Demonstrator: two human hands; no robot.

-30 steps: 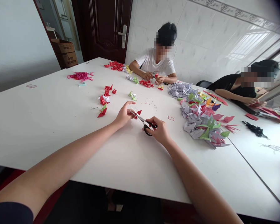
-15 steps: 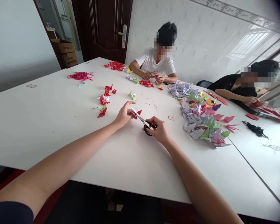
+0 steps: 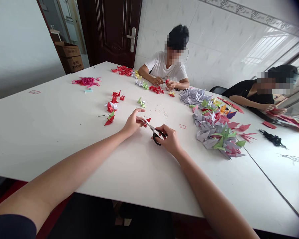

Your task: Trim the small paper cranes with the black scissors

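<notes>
My left hand (image 3: pixel 133 121) pinches a small red folded paper piece (image 3: pixel 148 119) just above the white table (image 3: pixel 52 132). My right hand (image 3: pixel 169 138) grips black-handled scissors (image 3: pixel 154 130), whose blades point left and meet the red piece at my left fingertips. Both hands hover near the table's middle, close together.
A big heap of lilac, red and green folded paper shapes (image 3: pixel 215 127) lies to the right. Smaller red and green pieces (image 3: pixel 111 108) sit to the left, pink ones (image 3: pixel 86 81) farther back. One person (image 3: pixel 168 61) sits across the table, another person (image 3: pixel 260 91) at the right.
The scissor blades have closed slightly on the red piece. Both hands stay in nearly the same place.
</notes>
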